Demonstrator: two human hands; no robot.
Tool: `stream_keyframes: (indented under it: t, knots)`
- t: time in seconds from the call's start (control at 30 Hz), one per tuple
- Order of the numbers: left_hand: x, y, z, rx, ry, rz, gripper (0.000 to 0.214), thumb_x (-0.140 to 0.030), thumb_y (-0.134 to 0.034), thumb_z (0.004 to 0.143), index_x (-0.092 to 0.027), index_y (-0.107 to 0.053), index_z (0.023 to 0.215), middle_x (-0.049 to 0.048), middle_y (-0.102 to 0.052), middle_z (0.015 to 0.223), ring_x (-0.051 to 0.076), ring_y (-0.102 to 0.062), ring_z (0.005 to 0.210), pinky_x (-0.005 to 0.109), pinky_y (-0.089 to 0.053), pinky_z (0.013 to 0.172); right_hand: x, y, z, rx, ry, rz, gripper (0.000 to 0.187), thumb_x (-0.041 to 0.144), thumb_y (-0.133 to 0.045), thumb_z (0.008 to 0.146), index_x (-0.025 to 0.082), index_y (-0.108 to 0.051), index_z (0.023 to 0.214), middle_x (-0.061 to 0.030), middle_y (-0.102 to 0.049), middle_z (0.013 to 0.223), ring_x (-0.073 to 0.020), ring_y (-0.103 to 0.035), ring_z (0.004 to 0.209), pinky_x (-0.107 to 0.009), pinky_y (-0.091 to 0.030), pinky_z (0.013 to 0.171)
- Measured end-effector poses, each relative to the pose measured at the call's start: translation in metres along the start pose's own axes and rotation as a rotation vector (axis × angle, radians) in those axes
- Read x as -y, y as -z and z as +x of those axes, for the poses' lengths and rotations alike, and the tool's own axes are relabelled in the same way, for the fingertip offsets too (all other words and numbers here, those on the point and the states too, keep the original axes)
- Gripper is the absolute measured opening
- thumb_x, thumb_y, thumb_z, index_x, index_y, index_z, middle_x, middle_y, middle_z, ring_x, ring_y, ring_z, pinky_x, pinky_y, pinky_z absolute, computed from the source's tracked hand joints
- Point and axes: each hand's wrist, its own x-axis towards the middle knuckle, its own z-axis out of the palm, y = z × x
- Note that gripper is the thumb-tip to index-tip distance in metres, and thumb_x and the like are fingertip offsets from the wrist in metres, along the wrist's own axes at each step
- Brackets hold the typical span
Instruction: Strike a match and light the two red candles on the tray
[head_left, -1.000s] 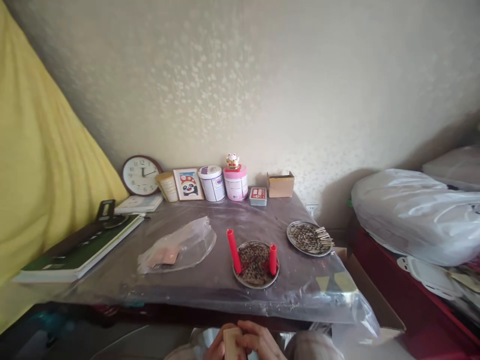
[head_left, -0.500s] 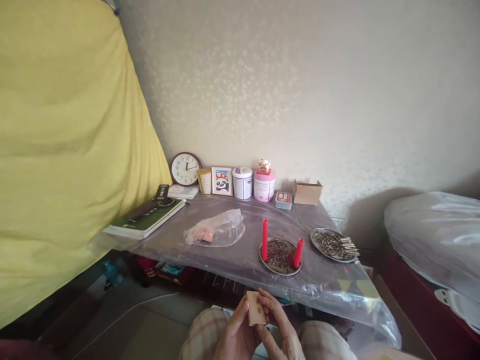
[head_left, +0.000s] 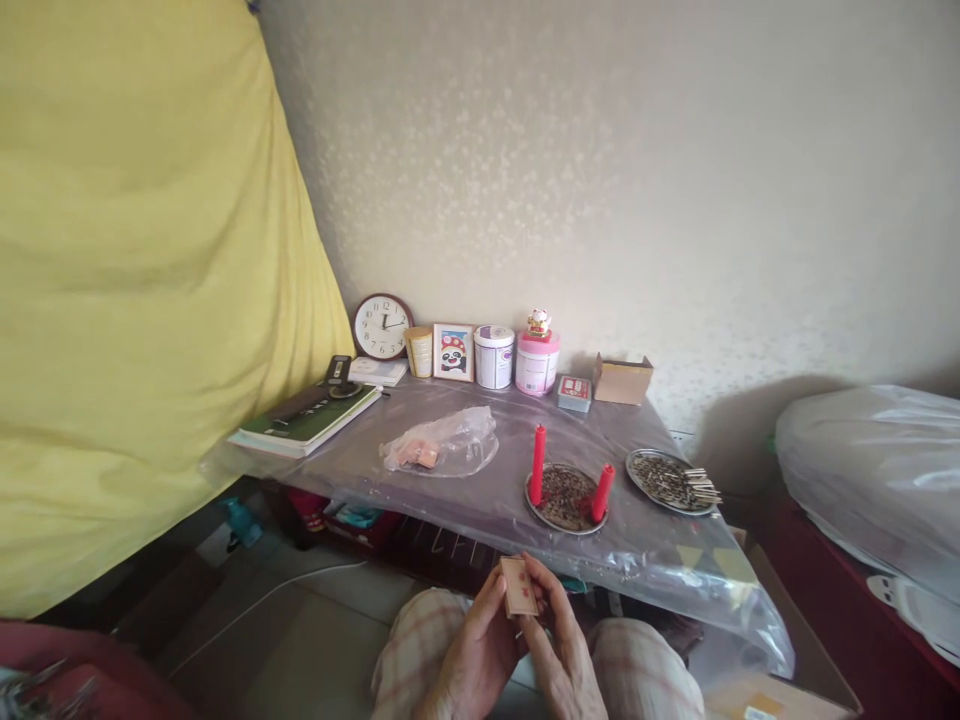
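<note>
A small pale matchbox (head_left: 519, 588) with red print is held over my lap. My left hand (head_left: 476, 645) is closed around its left side, thumb along the edge. On the other side my right hand (head_left: 559, 640) grips it, with fingers at the far end and the thumb at the near end. Beyond the hands, on the table (head_left: 465, 500), a metal plate (head_left: 559, 526) bears a tall red candle (head_left: 538, 465) and a shorter, tilted red candle (head_left: 602, 492) among dark burnt bits. No flame shows on either candle.
A second plate (head_left: 660, 480) holds burnt matchsticks and several pale ones. A plastic bag (head_left: 461, 440) with pinkish boxes lies mid-table. Books (head_left: 307, 415), a clock (head_left: 382, 326), tins (head_left: 493, 358) and an open carton (head_left: 622, 382) line the back and left. Clear plastic sheeting overhangs the front edge.
The view has shifted slightly, so the table things appear a little higher and farther right. Both hands keep hold of the matchbox, which sits slightly higher in view.
</note>
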Motion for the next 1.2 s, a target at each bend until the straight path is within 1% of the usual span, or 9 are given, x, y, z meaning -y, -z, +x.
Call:
stream_keyframes:
  t: [0.2,0.37,0.47,0.6,0.67,0.77,0.9,1.0,1.2]
  knots:
    - [-0.002,-0.003,-0.001,-0.017,0.016,0.027,0.029,-0.039,-0.062,0.092,-0.020,-0.073,0.111,0.0105,-0.075,0.103,0.027,-0.067,0.100,0.037,-0.053,0.084,-0.005,-0.010,-0.003,-0.059,-0.022,-0.016,0.051,0.043,-0.057,0.092,0.024,-0.051,0.139,-0.0090,-0.057,0.145,-0.0267,-0.051,0.136,-0.042,-0.040,0.116]
    - [-0.004,-0.005,-0.001,-0.016,0.027,0.066,0.028,-0.040,-0.061,0.093,-0.023,-0.074,0.110,0.0075,-0.076,0.099,0.029,-0.066,0.104,0.035,-0.052,0.080,-0.001,-0.016,-0.003,-0.126,0.070,-0.057,0.049,0.038,-0.058,0.090,0.024,-0.052,0.137,-0.0083,-0.060,0.139,-0.0260,-0.056,0.130,-0.039,-0.046,0.111]
    - [-0.006,-0.005,-0.002,-0.053,0.028,0.057,0.026,-0.037,-0.059,0.094,-0.020,-0.075,0.106,0.0065,-0.075,0.093,0.027,-0.067,0.099,0.034,-0.051,0.078,0.007,-0.012,-0.002,-0.070,0.094,-0.067,0.044,0.036,-0.061,0.089,0.024,-0.056,0.131,-0.0083,-0.061,0.137,-0.0258,-0.058,0.126,-0.038,-0.047,0.108]
    - [-0.011,0.003,-0.003,-0.097,0.045,0.004,0.023,-0.035,-0.066,0.090,-0.016,-0.074,0.100,0.0058,-0.075,0.089,0.021,-0.068,0.087,0.030,-0.052,0.078,0.020,0.003,0.002,0.110,-0.019,0.132,0.050,0.039,-0.069,0.085,0.025,-0.056,0.132,-0.0086,-0.066,0.130,-0.0261,-0.064,0.117,-0.041,-0.050,0.103]
    - [-0.012,0.008,-0.004,-0.112,0.087,-0.006,0.023,-0.035,-0.069,0.088,-0.016,-0.073,0.101,0.0061,-0.076,0.089,0.019,-0.068,0.083,0.028,-0.053,0.075,0.023,0.011,0.005,0.141,-0.088,0.257,0.045,0.044,-0.072,0.083,0.025,-0.061,0.124,-0.0077,-0.070,0.121,-0.0260,-0.066,0.113,-0.041,-0.050,0.101]
    - [-0.013,0.011,-0.007,-0.102,0.177,0.005,0.027,-0.034,-0.071,0.087,-0.013,-0.072,0.104,0.0085,-0.076,0.085,0.018,-0.068,0.073,0.027,-0.053,0.066,0.023,0.018,0.010,0.044,-0.151,0.332,0.037,0.053,-0.076,0.079,0.024,-0.069,0.101,-0.0049,-0.074,0.096,-0.0232,-0.070,0.093,-0.036,-0.054,0.088]
    - [-0.012,0.008,-0.010,-0.056,0.264,0.035,0.033,-0.035,-0.071,0.086,-0.010,-0.070,0.108,0.0131,-0.077,0.085,0.017,-0.068,0.066,0.026,-0.052,0.061,0.020,0.023,0.013,-0.040,-0.200,0.335,0.038,0.055,-0.079,0.073,0.020,-0.070,0.084,0.0007,-0.065,0.070,-0.0158,-0.061,0.064,-0.030,-0.052,0.067]
    - [-0.011,0.007,-0.010,-0.030,0.281,0.050,0.032,-0.036,-0.071,0.087,-0.013,-0.069,0.109,0.0131,-0.077,0.087,0.017,-0.069,0.067,0.025,-0.052,0.061,0.021,0.026,0.012,-0.053,-0.214,0.342,0.038,0.054,-0.082,0.070,0.019,-0.070,0.080,0.0017,-0.063,0.067,-0.0127,-0.056,0.060,-0.027,-0.048,0.062]
    - [-0.009,0.010,-0.011,0.008,0.313,0.069,0.034,-0.038,-0.069,0.088,-0.013,-0.067,0.111,0.0133,-0.077,0.086,0.018,-0.069,0.066,0.024,-0.051,0.057,0.022,0.028,0.012,-0.062,-0.230,0.293,0.044,0.059,-0.082,0.066,0.018,-0.066,0.071,0.0009,-0.064,0.064,-0.0120,-0.054,0.057,-0.026,-0.046,0.060]
